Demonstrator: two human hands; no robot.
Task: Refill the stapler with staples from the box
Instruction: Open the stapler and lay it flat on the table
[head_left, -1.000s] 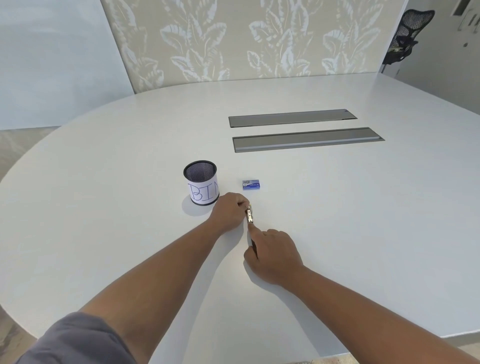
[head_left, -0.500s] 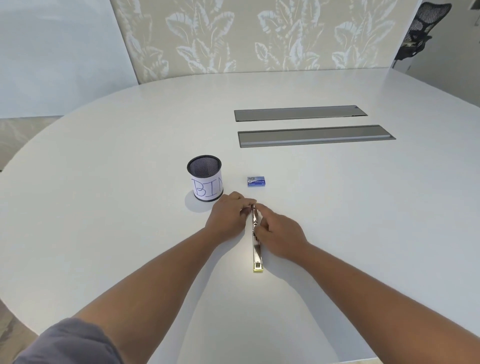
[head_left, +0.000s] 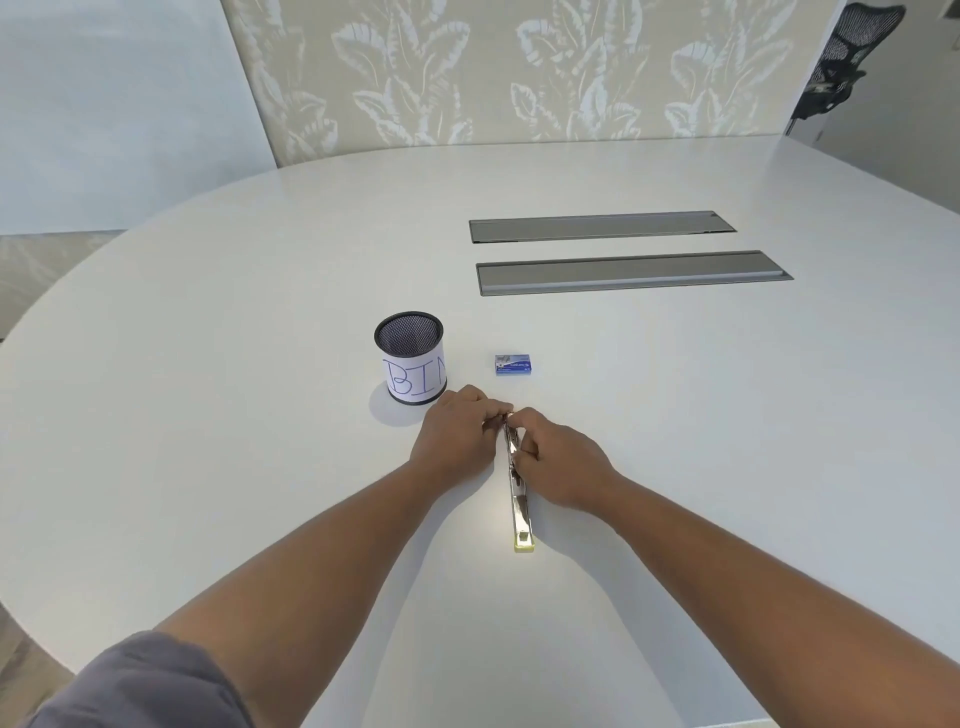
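Note:
The stapler (head_left: 521, 512) lies swung flat open on the white table (head_left: 208, 415), a long metal strip with a yellow-green end towards me. My left hand (head_left: 457, 434) pinches its far end from the left. My right hand (head_left: 563, 460) grips the same far part from the right, fingers on the metal channel. A small blue staple box (head_left: 513, 364) lies closed on the table just beyond both hands, touching neither.
A black mesh cup (head_left: 410, 356) with a paper label reading BIN stands left of the box, close to my left hand. Two grey cable-hatch strips (head_left: 631, 273) are set into the table farther back. An office chair (head_left: 844, 62) stands at the far right.
The stapler has been swung open and now lies flat and long towards me. My right hand moved forward from the near end up to the far end, beside my left hand.

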